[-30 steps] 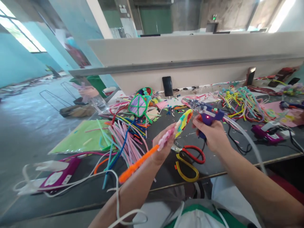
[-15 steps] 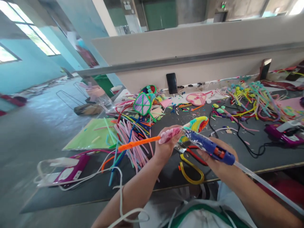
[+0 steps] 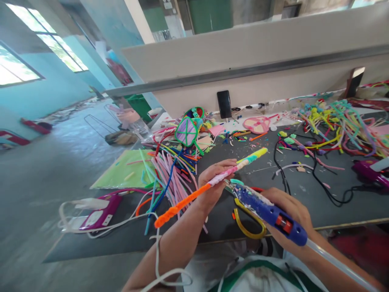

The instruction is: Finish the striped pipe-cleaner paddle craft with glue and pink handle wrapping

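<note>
My left hand [image 3: 209,186] is closed around a fuzzy pipe-cleaner craft piece [image 3: 223,175], seen nearly edge-on. Its orange stem points down to the left, while its pink, white, teal and yellow edge reaches up to the right. In my right hand [image 3: 290,207] is a blue hot glue gun [image 3: 261,209], smeared with whitish residue. A clear glue stick [image 3: 337,261] sticks out of its back end. The gun's nozzle is just below the craft piece, close to my left fingers; whether they touch cannot be told. Under the gun lie scissors [image 3: 251,228] with a yellow handle, partly hidden.
Pink pipe cleaners [image 3: 172,176] lie left of my hands, near a green sheet [image 3: 114,170] and a purple power strip [image 3: 105,211] with a white cord. Behind are a green-framed piece [image 3: 186,132], a pink heart [image 3: 257,125] and a phone [image 3: 224,104]. A black cable [image 3: 322,190] loops at right.
My left hand has turned the craft piece from showing part of its colourful face to nearly edge-on, its stem dipping lower. The glue gun has shifted slightly down, and the view has swung a little.
</note>
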### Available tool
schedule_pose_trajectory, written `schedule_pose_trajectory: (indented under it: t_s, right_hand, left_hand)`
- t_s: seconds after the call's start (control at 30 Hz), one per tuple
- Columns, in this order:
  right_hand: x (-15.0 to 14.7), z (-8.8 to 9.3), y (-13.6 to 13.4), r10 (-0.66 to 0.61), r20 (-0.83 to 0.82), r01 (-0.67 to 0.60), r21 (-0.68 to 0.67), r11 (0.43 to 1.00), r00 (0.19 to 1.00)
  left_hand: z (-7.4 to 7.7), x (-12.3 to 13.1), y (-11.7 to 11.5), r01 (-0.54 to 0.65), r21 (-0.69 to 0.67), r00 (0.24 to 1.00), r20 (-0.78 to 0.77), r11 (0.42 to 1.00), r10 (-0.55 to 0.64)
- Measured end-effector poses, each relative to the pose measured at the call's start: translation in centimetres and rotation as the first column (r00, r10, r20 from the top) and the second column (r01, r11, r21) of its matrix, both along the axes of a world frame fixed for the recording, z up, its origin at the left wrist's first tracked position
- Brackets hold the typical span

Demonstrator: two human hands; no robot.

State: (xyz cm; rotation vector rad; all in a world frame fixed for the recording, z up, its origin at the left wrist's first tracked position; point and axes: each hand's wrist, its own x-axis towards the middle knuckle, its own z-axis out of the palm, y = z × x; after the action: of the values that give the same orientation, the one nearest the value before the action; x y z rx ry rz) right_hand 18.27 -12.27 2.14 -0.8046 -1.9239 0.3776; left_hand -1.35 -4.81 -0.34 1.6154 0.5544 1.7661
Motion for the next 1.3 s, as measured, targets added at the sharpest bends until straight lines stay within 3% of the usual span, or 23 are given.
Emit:
schedule_pose_trajectory:
  t_s: [0.17,0.43,0.7,1.03,1.3]
  right_hand:
    - [0.1,-0.8,0.2,-0.026,0.022,0.026,-0.019,0.999,0.999]
    - [0.3,-1.6,0.3,0.012,0.015,-0.012,-0.037,0.999,1.000]
    - [0.5,-2.4,0.4,0.041,0.012,-0.040,-0.045,0.998,0.999]
    - [0.2,-1.6,0.4,-0.028,0.026,0.028,-0.036,0.999,0.999]
    - [0.3,-1.6,0.3,-0.038,0.005,0.039,-0.032,0.999,0.999]
  left_hand:
    - [0.3,0.3,0.0,-0.013,0.069,1.000,-0.002,0.998,0.013]
    - [0.9,0.6,-0.3,-0.020,0.020,1.000,-0.023,1.000,0.021]
    - [0.5,0.6,0.1,-0.017,0.042,1.000,-0.008,0.999,0.017]
    - [0.4,0.5,0.3,-0.072,0.131,0.995,-0.053,0.989,0.080]
    - [0.0,0.3,0.1,-0.030,0.082,0.998,-0.052,0.996,0.034]
